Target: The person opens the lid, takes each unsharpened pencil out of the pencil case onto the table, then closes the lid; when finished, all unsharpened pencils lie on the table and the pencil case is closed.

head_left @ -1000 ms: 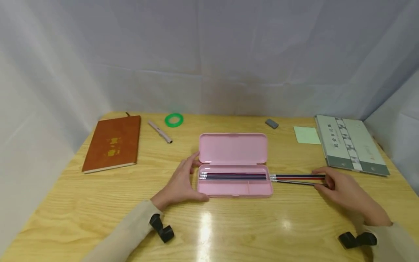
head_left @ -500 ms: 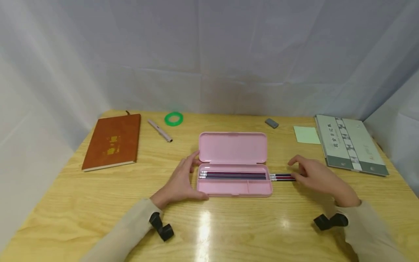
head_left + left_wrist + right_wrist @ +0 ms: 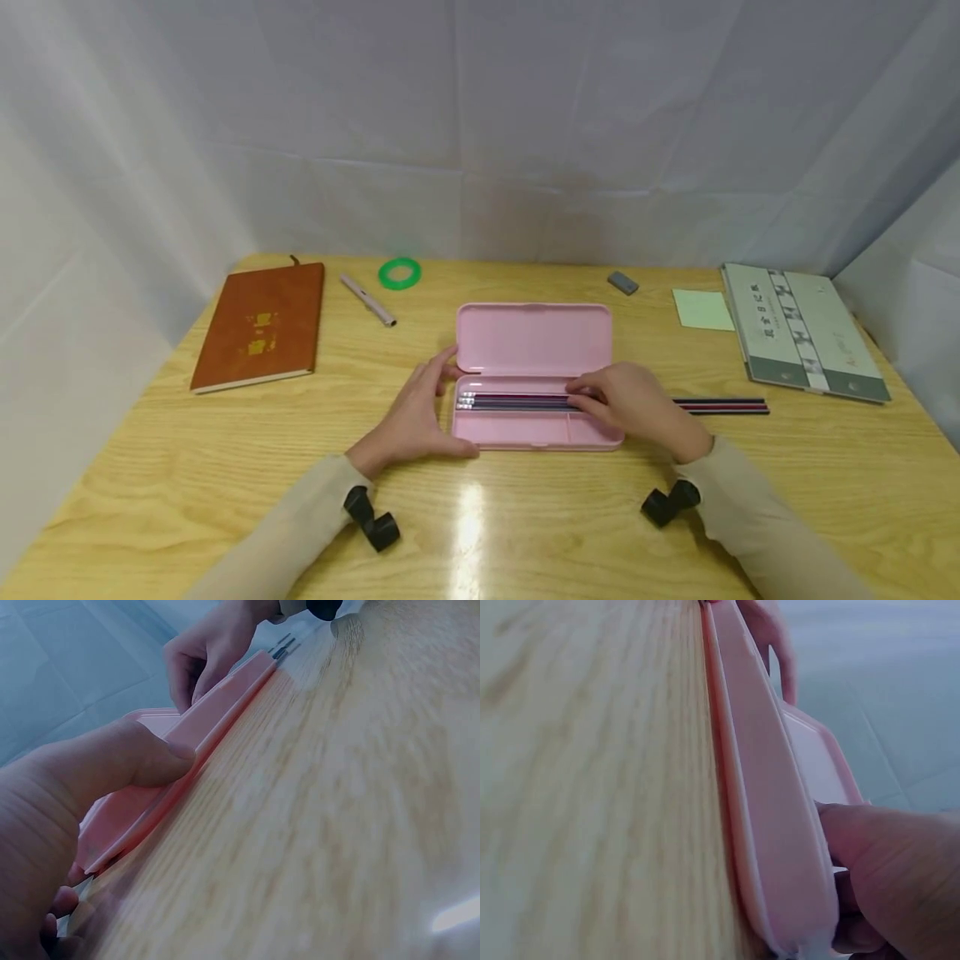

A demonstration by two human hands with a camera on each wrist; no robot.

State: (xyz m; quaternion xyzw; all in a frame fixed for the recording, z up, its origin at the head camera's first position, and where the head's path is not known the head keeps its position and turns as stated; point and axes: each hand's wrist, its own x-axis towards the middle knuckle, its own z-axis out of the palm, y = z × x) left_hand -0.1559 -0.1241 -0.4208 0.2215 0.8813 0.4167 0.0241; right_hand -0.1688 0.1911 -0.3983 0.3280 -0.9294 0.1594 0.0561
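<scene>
An open pink pencil case lies on the table with its lid folded back. Several dark and red pencils lie in its rear compartment, their silvery ends to the left. My left hand holds the case's left end, thumb at the front edge and fingers behind. Over the case's right end, my right hand reaches in and pinches the pencils' right part between thumb and fingers. The right wrist view hides its fingertips behind the case wall. More pencils lie on the table to the right, partly behind that hand.
On the left are a brown notebook, a pen and a green ring. A grey eraser, a pale green paper and a grey-green notebook lie at the back right.
My right hand has left the outer pencils and moved left into the case, onto the pencils there. The outer pencils stay on the table. My left hand has kept its place.
</scene>
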